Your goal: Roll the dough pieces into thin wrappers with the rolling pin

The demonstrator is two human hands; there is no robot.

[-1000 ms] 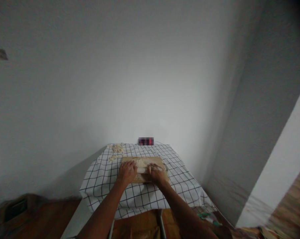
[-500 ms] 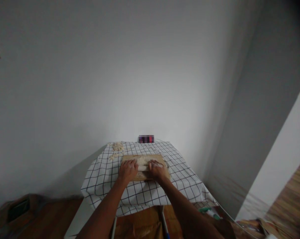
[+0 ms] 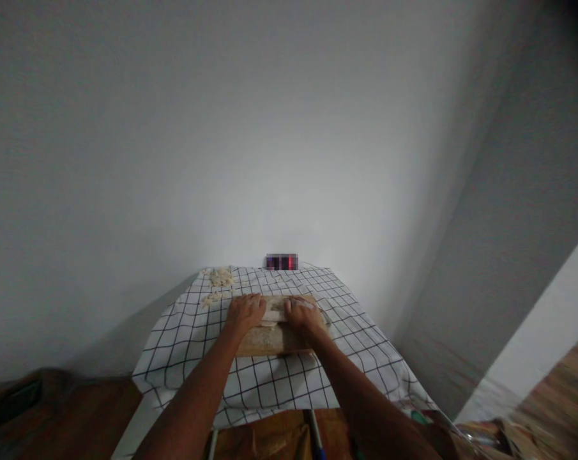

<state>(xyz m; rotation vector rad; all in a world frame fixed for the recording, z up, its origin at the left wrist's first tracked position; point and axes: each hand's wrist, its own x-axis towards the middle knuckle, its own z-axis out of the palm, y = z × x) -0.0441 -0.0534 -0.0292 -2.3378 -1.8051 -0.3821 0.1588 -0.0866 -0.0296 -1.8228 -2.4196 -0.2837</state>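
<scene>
A pale, floury rolling pin (image 3: 274, 315) lies crosswise on a wooden board (image 3: 264, 345). My left hand (image 3: 245, 312) is closed over its left end, and my right hand (image 3: 304, 314) covers the right end. Some flattened dough (image 3: 268, 324) shows at the near side of the pin, between my hands; how far it reaches under the pin is hidden. Flour dusts the near part of the board. Beneath everything spreads a white cloth with a dark grid (image 3: 183, 342).
Pieces of dough (image 3: 221, 276) are heaped on the cloth at the back left, with smaller bits nearer the board. A blurred dark and red object (image 3: 281, 262) stands against the wall (image 3: 289, 160). A brown box (image 3: 30, 396) sits at the lower left.
Both hands have pushed the rolling pin away from me toward the far side of the board. More of the near board shows. The camera view has shifted slightly.
</scene>
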